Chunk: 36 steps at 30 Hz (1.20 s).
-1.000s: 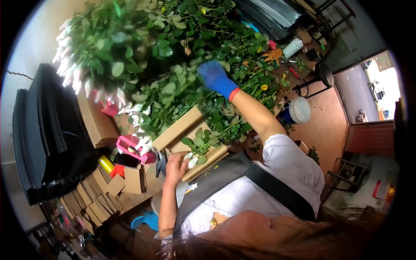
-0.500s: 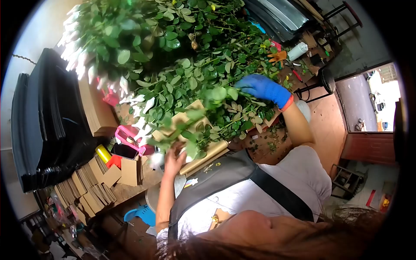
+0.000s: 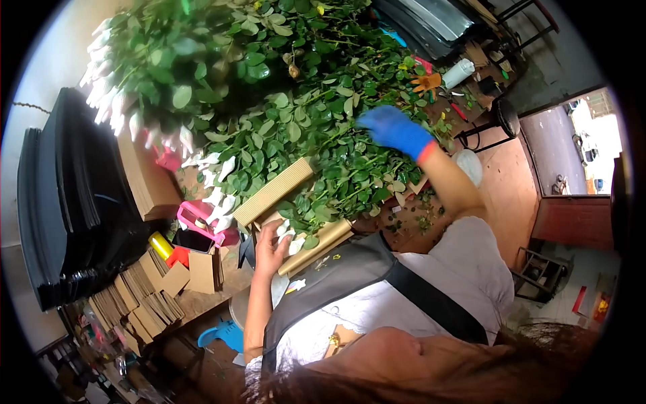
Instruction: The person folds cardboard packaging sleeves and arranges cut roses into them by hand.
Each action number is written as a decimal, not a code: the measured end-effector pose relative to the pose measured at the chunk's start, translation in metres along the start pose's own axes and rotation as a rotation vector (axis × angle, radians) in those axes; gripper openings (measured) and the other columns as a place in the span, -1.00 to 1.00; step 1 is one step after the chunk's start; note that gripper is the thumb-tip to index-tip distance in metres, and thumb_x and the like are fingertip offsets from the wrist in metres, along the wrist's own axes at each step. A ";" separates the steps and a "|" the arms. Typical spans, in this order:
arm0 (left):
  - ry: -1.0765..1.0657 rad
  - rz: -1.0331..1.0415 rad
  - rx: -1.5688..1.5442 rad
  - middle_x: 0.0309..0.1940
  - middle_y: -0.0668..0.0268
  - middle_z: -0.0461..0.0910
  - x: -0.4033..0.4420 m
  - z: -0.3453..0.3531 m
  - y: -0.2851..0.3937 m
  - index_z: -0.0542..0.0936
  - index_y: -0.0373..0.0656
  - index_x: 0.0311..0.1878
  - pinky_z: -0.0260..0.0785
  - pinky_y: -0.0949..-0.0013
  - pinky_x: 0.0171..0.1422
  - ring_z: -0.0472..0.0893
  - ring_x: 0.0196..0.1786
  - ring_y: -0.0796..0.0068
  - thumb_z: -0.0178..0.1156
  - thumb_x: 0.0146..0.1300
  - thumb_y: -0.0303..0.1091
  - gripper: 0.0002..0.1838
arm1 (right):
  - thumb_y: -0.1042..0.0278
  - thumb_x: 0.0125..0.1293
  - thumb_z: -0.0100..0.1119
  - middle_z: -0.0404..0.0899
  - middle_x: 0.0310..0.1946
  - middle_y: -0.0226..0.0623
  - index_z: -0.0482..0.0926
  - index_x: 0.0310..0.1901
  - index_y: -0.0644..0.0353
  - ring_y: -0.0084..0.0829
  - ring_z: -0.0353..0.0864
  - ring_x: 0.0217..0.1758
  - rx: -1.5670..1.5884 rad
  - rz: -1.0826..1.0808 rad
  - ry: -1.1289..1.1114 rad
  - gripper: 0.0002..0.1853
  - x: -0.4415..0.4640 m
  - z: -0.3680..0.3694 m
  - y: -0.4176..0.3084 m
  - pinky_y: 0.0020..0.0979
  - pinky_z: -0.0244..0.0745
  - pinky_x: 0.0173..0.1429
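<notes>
My bare left hand (image 3: 268, 248) is curled around white-sleeved rose heads (image 3: 285, 232) at the near edge of the foliage. Beside it lies a strip of corrugated cardboard (image 3: 274, 191), with a rolled tan sheet (image 3: 321, 248) nearer my apron. My right hand (image 3: 397, 132), in a blue glove with a red cuff, is over the leafy rose stems (image 3: 336, 158). Its fingers are blurred, so I cannot see whether they hold a stem. More rose heads in white sleeves (image 3: 111, 101) point left from the big heap of greenery (image 3: 222, 60).
A pink holder (image 3: 195, 217), a dark phone (image 3: 194, 237), a yellow roll (image 3: 160, 245) and stacked cardboard pieces (image 3: 138, 296) are on the left. Black sheets (image 3: 87, 202) stand behind them. An orange glove (image 3: 426, 83) and a white bottle (image 3: 459, 73) lie at upper right.
The leafy stem that crossed over the cardboard strip no longer covers it. My gloved right hand has shifted slightly left and up. My left hand stays near the same spot.
</notes>
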<state>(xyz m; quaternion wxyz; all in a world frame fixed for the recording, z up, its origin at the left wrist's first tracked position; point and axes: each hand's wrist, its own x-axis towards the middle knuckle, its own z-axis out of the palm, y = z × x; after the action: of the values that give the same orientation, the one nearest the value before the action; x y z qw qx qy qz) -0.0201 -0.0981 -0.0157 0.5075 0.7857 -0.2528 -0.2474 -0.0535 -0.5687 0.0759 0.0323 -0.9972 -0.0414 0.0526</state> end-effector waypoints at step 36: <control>0.166 0.180 0.241 -0.06 0.11 0.55 0.007 0.006 -0.002 0.64 -0.21 0.08 0.39 0.21 0.12 0.52 0.01 0.09 0.32 0.28 -0.41 -0.69 | 0.10 0.35 0.25 0.69 0.07 -0.23 0.64 0.18 -0.09 -0.13 0.71 0.03 0.275 -0.098 0.463 -0.61 0.128 -0.042 -0.048 -0.23 0.63 0.12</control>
<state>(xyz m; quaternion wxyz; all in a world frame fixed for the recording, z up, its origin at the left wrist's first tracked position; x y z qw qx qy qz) -0.0187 -0.1061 -0.0203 0.4489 0.8328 -0.3070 -0.1032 0.0739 -0.5124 0.1074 0.1783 -0.9658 -0.0735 -0.1735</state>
